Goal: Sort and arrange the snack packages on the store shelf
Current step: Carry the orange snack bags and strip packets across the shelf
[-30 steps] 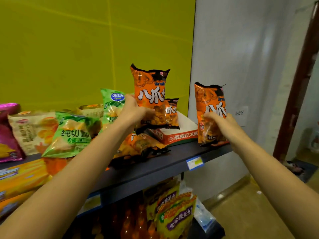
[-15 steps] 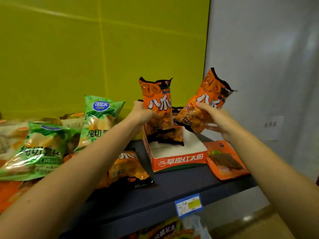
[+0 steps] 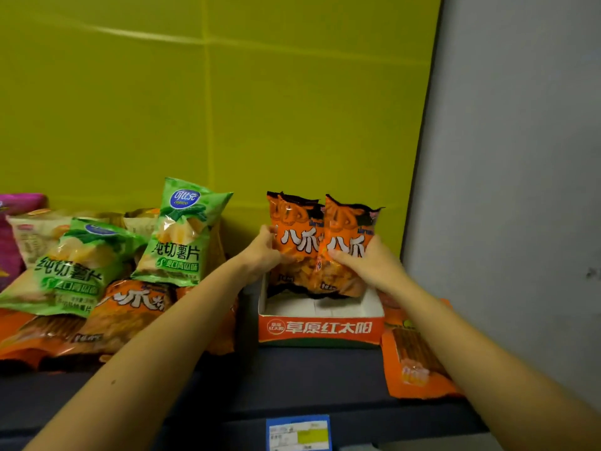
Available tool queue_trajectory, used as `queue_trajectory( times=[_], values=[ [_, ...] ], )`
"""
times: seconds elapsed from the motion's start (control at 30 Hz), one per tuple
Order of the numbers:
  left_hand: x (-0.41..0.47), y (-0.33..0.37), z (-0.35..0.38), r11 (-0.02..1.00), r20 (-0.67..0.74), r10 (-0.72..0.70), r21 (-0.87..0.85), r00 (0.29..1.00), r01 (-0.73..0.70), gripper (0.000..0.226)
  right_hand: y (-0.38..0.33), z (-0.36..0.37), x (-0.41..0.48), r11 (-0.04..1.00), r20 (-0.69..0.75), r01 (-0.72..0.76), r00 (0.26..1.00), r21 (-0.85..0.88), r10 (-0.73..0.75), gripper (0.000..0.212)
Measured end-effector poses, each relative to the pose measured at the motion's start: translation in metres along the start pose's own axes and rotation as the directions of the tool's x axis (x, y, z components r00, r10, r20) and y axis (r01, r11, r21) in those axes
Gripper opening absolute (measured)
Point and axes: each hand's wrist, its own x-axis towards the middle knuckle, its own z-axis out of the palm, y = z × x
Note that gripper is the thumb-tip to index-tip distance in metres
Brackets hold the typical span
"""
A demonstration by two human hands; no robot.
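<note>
Yellow-green panelling is running behind a dark store shelf (image 3: 309, 379), with a grey wall closing it off on the right. Near the shelf's right end an open red and white carton (image 3: 320, 330) is sitting, and everything else is easiest placed from it.

Standing upright in the back of the carton are two orange snack bags. The person's left hand (image 3: 261, 252) is gripping the left orange bag (image 3: 297, 242) along its left edge, fingers curled around it. The right hand (image 3: 367, 260) is clasping the right orange bag (image 3: 349, 229) from the front, thumb pressed across its face. The two bags are touching, the right one overlapping the left, and a third orange edge is peeking out behind them.

Just right of the carton, a flat orange packet (image 3: 413, 362) is lying on the shelf, partly under the right forearm. Left of the carton, an upright green chip bag (image 3: 180, 236) is leaning back, and further left a second green chip bag (image 3: 70, 265) is lying tilted over more orange bags (image 3: 130, 307). At the far left a purple bag (image 3: 13, 222) is showing. Below the carton, a price tag (image 3: 297, 432) is hanging on the shelf's front edge.
</note>
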Motion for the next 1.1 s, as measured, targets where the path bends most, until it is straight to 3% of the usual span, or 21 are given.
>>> queue_trajectory(
  times=[0.13,0.27,0.37,0.5,0.7,0.87,1.0,1.1],
  values=[
    [0.004,0.000,0.006,0.990,-0.060,0.055,0.134,0.997,-0.046,0.071,-0.012,0.006,0.000,0.949,-0.147,-0.046,0.989,-0.313,0.000,0.101],
    [0.011,-0.005,0.013,0.950,-0.151,0.139,0.298,0.979,-0.089,0.067,-0.009,0.007,0.006,0.919,-0.179,-0.020,0.982,-0.395,-0.056,0.112],
    [0.016,-0.012,0.016,0.803,-0.220,0.252,0.591,0.942,-0.077,0.059,-0.004,0.014,0.014,0.875,-0.152,0.015,0.983,-0.483,-0.101,0.107],
    [0.018,-0.020,0.015,0.574,-0.219,0.270,0.818,0.938,0.026,0.051,-0.003,0.026,0.019,0.780,-0.107,0.064,0.980,-0.622,-0.166,0.104],
    [0.013,-0.020,0.013,0.451,-0.207,0.267,0.890,0.941,0.068,0.055,-0.004,0.017,0.017,0.751,-0.037,0.067,0.992,-0.656,-0.121,0.098],
    [-0.004,-0.014,0.019,0.425,-0.211,0.399,0.905,0.892,0.023,0.069,0.001,-0.017,-0.001,0.760,-0.039,0.162,0.970,-0.629,-0.239,0.069],
    [-0.034,0.000,0.031,0.374,-0.141,0.592,0.920,0.794,-0.115,0.047,0.023,-0.060,-0.026,0.799,-0.050,0.137,0.978,-0.585,-0.205,0.048],
    [-0.067,0.005,0.047,0.435,-0.094,0.646,0.861,0.758,-0.263,0.021,0.048,-0.090,-0.051,0.858,-0.029,0.057,0.996,-0.510,-0.083,0.042]
  ],
)
